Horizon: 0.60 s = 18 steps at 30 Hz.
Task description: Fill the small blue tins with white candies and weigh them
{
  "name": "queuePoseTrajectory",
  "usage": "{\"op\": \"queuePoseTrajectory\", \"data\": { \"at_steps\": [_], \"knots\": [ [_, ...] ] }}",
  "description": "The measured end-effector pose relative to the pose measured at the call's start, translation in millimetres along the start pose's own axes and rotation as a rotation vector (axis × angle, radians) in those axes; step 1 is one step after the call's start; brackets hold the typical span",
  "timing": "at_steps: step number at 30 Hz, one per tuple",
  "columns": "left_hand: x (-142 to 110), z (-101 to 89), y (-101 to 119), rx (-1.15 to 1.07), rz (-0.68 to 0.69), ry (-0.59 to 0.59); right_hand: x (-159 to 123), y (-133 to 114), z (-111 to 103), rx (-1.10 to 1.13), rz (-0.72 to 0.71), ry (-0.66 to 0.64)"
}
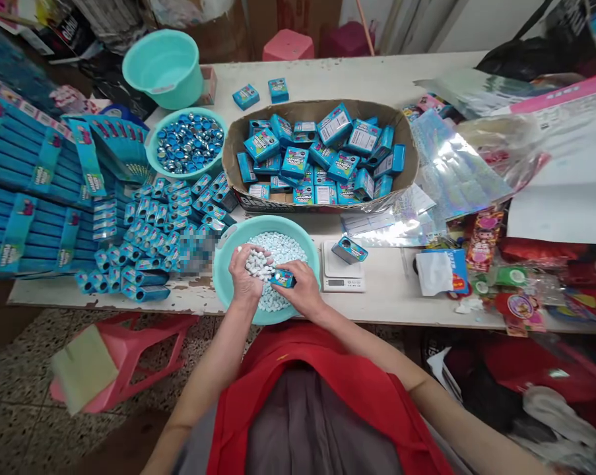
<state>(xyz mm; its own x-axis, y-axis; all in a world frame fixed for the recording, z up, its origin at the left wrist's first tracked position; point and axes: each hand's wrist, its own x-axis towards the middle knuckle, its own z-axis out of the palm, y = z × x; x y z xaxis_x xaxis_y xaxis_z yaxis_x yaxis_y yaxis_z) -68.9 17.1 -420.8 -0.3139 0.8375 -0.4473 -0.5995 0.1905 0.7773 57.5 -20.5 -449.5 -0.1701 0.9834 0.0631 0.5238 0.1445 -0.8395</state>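
Observation:
My left hand (244,280) is cupped around a heap of small white candies (259,262), over a turquoise basin (220,264) that holds many more of them. In my right hand (305,290) is a small blue candy box (284,278), its end tilted against the candies in my left palm. Just right of the basin, a white digital scale (344,280) carries another blue box (350,249) with a round hole in its top.
Behind the basin stands a cardboard tray (322,206) of blue boxes. Many open blue boxes (154,224) crowd the left, near a bowl of metallic caps (189,142) and a turquoise tub (164,66). Plastic sheets (456,165) and wrappers cover the right. A pink stool (144,356) stands below.

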Motion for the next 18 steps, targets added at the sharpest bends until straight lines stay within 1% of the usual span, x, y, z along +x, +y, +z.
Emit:
{"op": "queuePoseTrajectory", "data": {
  "at_steps": [3,5,7,11,18],
  "knots": [
    [2.9,1.3,-0.2,0.023,-0.032,0.023,3.6,0.8,-2.6,-0.010,0.000,-0.069],
    [3.6,2.4,0.1,0.036,-0.049,0.021,6.1,2.1,-3.7,-0.004,-0.001,-0.111],
    [3.8,3.2,-0.1,0.053,-0.038,0.009,9.0,3.5,-4.5,0.006,-0.009,-0.134],
    [4.3,3.6,-1.5,0.089,0.026,0.011,14.4,5.6,-6.4,0.022,-0.020,-0.124],
    [6.3,2.4,-4.2,0.084,0.065,-0.023,19.8,8.1,-8.4,0.028,0.017,-0.103]
  ]
}}
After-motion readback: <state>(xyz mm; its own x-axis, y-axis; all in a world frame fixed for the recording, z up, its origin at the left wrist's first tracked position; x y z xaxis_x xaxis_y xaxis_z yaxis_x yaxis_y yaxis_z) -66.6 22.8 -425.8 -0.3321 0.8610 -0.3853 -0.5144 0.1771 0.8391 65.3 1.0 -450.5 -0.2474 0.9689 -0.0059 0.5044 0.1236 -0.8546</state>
